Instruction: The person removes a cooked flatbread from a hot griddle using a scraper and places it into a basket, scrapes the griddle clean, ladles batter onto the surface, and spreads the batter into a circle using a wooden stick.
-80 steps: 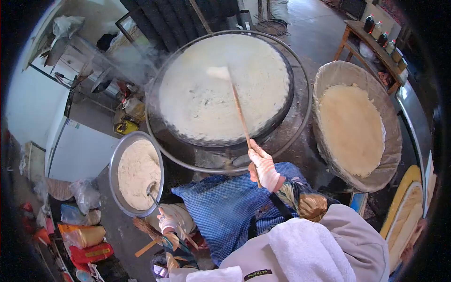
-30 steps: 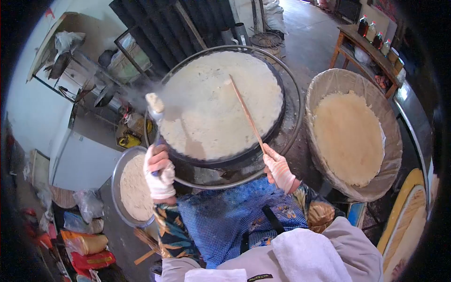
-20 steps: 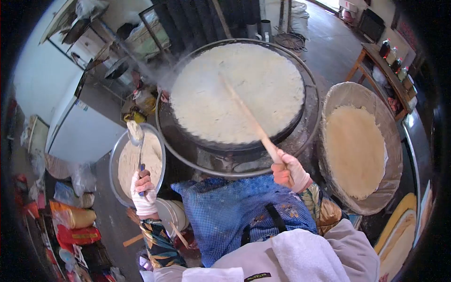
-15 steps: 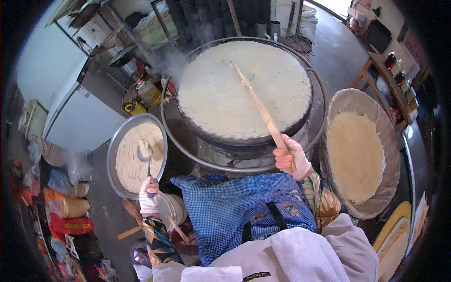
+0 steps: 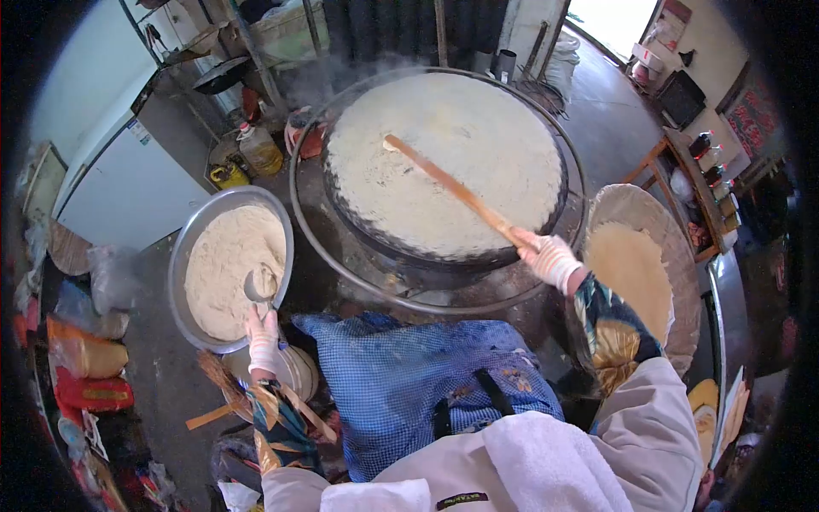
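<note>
My right hand (image 5: 548, 258), in a striped glove with bare fingertips, is closed round the end of a long wooden spreader (image 5: 448, 183). The spreader's far tip rests on a wide sheet of pale batter (image 5: 486, 128) covering a large round griddle (image 5: 335, 200). Steam rises at the griddle's back left. My left hand (image 5: 263, 337), gloved likewise, grips a metal ladle (image 5: 257, 288) by its handle. Some thick dough-like batter fills the ladle, which sits at the near right of a metal basin (image 5: 177, 282) holding more batter (image 5: 223, 264).
A metal ring (image 5: 341, 271) surrounds the griddle. To the right, a lined basket (image 5: 682, 311) holds a thin tan sheet (image 5: 631, 264). A bucket (image 5: 297, 375) and a whisk broom (image 5: 220, 375) stand below the basin. Oil bottle (image 5: 259, 151) and white cabinet (image 5: 128, 192) are left.
The spreader's tip has swung left and slightly toward me across the batter, while my right hand has moved up and right. My left hand and the ladle have dropped a little. The view has shifted.
</note>
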### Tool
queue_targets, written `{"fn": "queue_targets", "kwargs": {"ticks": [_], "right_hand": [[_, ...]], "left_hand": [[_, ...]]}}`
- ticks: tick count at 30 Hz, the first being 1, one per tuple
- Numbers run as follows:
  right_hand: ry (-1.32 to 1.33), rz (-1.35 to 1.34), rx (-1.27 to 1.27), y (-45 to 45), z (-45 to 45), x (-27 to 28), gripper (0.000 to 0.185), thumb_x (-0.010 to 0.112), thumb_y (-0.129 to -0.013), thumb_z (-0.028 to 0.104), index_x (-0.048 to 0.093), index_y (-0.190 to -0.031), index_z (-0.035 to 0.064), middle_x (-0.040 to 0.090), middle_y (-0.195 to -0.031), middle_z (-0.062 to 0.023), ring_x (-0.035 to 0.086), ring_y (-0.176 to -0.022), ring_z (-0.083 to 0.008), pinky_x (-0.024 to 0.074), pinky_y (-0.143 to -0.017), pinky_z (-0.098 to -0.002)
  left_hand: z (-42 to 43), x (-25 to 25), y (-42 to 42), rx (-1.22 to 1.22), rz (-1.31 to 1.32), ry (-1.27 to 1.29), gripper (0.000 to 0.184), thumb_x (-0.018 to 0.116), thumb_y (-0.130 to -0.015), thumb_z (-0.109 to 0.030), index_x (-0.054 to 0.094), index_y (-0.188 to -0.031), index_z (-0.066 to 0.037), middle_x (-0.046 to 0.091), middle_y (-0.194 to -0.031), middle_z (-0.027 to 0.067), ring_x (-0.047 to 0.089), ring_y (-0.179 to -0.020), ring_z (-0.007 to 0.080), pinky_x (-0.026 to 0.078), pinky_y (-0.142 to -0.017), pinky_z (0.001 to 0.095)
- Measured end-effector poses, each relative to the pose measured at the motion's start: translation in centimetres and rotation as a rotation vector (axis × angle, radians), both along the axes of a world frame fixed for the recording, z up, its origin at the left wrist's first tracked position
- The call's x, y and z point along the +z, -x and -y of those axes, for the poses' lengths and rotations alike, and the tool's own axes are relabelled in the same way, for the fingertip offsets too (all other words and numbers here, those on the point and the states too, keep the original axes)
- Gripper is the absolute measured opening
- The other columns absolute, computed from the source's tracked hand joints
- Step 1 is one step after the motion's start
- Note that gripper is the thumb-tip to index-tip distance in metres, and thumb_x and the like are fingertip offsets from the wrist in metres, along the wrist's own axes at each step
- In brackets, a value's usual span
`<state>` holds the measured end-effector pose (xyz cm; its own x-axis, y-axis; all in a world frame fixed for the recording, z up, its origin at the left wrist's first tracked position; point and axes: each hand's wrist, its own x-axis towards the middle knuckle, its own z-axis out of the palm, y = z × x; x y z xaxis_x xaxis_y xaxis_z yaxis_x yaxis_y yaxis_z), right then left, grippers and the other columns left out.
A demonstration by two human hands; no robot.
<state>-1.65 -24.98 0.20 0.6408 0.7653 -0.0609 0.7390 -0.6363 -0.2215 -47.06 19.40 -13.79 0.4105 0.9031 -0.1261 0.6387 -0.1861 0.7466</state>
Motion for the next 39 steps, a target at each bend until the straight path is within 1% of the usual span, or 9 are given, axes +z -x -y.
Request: {"fn": "queue_targets", "kwargs": {"ticks": [3,8,14,19,22,24,30,32,39], "right_hand": [[-0.181,0.115,-0.288,-5.3,1.9,-1.1,0.040,0.055,-0.093,0.027,0.053,-0.133,0.0268,0.070,-0.089,-0.0156,0.067,-0.084,-0.0347,0.0526,-0.075,-0.0402],[-0.649,-0.940,-0.694,1.8,-2.1,-1.9,0.040,0.052,-0.097,0.023,0.051,-0.135,0.0338,0.039,-0.055,0.0054,0.035,-0.036,-0.0079,0.0284,-0.029,-0.0250],[-0.639,-0.925,-0.455,10.8,-5.6,-3.4,0.038,0.059,-0.094,0.021,0.058,-0.131,0.0269,0.052,-0.063,0.0041,0.044,-0.045,-0.0080,0.0382,-0.040,-0.0269],[-0.446,-1.159,-0.458,13.6,-4.7,0.5,0.037,0.057,-0.096,0.023,0.057,-0.132,0.0323,0.050,-0.061,0.0042,0.042,-0.043,-0.0087,0.0407,-0.040,-0.0267],[-0.669,-1.036,-0.366,10.4,-1.9,-1.9,0.043,0.053,-0.096,0.022,0.049,-0.137,0.0336,0.058,-0.062,-0.0026,0.053,-0.046,-0.0171,0.0463,-0.045,-0.0326],[-0.197,0.052,-0.088,6.2,0.0,-2.6,0.047,0.047,-0.097,0.023,0.039,-0.143,0.0296,0.067,-0.071,-0.0136,0.065,-0.057,-0.0269,0.0516,-0.051,-0.0423],[0.155,0.004,-0.287,-4.7,4.7,-2.3,0.047,0.030,-0.101,0.022,0.026,-0.147,0.0306,0.067,-0.094,-0.0240,0.066,-0.090,-0.0384,0.0510,-0.078,-0.0476],[-0.233,0.004,-0.235,-12.9,6.3,-14.7,0.042,0.033,-0.101,0.031,0.034,-0.143,0.0292,0.066,-0.094,-0.0227,0.065,-0.088,-0.0394,0.0484,-0.077,-0.0486],[-0.227,-0.123,-0.351,-2.1,1.6,-12.4,0.042,0.042,-0.098,0.035,0.040,-0.139,0.0284,0.065,-0.078,-0.0195,0.063,-0.074,-0.0412,0.0486,-0.064,-0.0487]], "left_hand": [[2.7,7.9,-6.1,-0.143,-0.256,-0.483,0.065,0.065,-0.080,-0.021,0.041,-0.138,-0.005,0.043,-0.138,0.0224,0.038,-0.129,0.0412,0.032,-0.107,0.0470],[5.0,11.5,-14.5,-0.598,-0.256,-0.955,0.069,0.068,-0.064,-0.011,0.048,-0.129,-0.005,0.046,-0.134,0.0190,0.035,-0.131,0.0397,0.029,-0.109,0.0512],[12.1,9.2,-20.7,-1.075,-0.807,-0.776,0.043,0.073,-0.065,-0.045,0.068,-0.096,-0.015,0.064,-0.101,0.0095,0.053,-0.114,0.0308,0.015,-0.113,0.0542],[21.2,7.1,-20.9,-1.024,-0.413,-0.679,0.039,0.067,-0.072,-0.045,0.068,-0.096,-0.014,0.065,-0.093,0.0104,0.057,-0.102,0.0316,0.021,-0.109,0.0522],[27.2,7.1,-22.3,-0.912,-0.237,-0.675,0.036,0.068,-0.073,-0.041,0.065,-0.091,-0.010,0.062,-0.093,0.0128,0.054,-0.103,0.0327,0.024,-0.107,0.0518],[30.0,6.5,-23.5,-0.858,-0.110,-0.655,0.035,0.068,-0.073,-0.038,0.063,-0.089,-0.008,0.061,-0.091,0.0127,0.053,-0.100,0.0333,0.026,-0.105,0.0526],[32.5,6.5,-24.6,-0.927,-0.133,-0.642,0.036,0.068,-0.076,-0.038,0.060,-0.099,-0.011,0.060,-0.097,0.0115,0.054,-0.101,0.0334,0.025,-0.106,0.0565],[31.4,6.7,-23.7,-0.918,-0.225,-0.666,0.038,0.068,-0.076,-0.036,0.059,-0.105,-0.013,0.059,-0.098,0.0110,0.054,-0.101,0.0329,0.022,-0.107,0.0577],[32.2,6.2,-24.6,-0.996,-0.218,-0.637,0.047,0.070,-0.073,-0.041,0.058,-0.106,-0.011,0.059,-0.103,0.0118,0.053,-0.105,0.0327,0.022,-0.106,0.0568]]}}
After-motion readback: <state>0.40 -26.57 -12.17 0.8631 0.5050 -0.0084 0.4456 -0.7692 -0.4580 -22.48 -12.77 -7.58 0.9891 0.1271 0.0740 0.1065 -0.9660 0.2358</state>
